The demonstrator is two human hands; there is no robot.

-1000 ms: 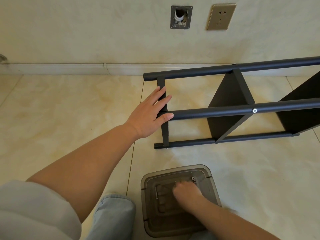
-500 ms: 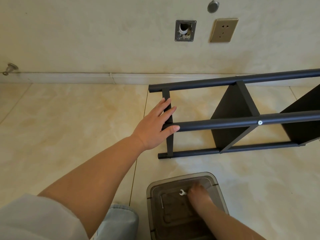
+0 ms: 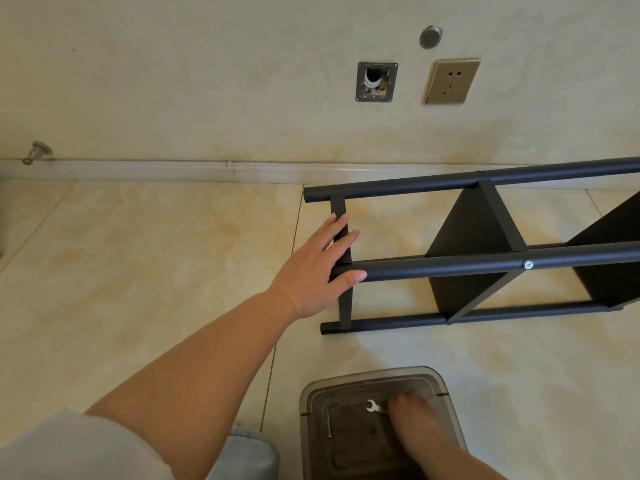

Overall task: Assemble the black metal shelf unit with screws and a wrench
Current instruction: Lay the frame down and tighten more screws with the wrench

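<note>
Since a moment ago, only the right hand (image 3: pixel 414 422) has shifted slightly inside the translucent grey plastic bin (image 3: pixel 446 398), fingertips pinching a small silver wrench (image 3: pixel 374 407). Beyond the bin, the black metal shelf unit (image 3: pixel 485 251) lies sideways, the left hand (image 3: pixel 317 271) resting flat, fingers spread, on its end.

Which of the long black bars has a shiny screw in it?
The middle bar, the one the left hand rests on. Its silver screw shows plainly; the near bar shows none, and the far bar only a tiny dark dot.
</note>
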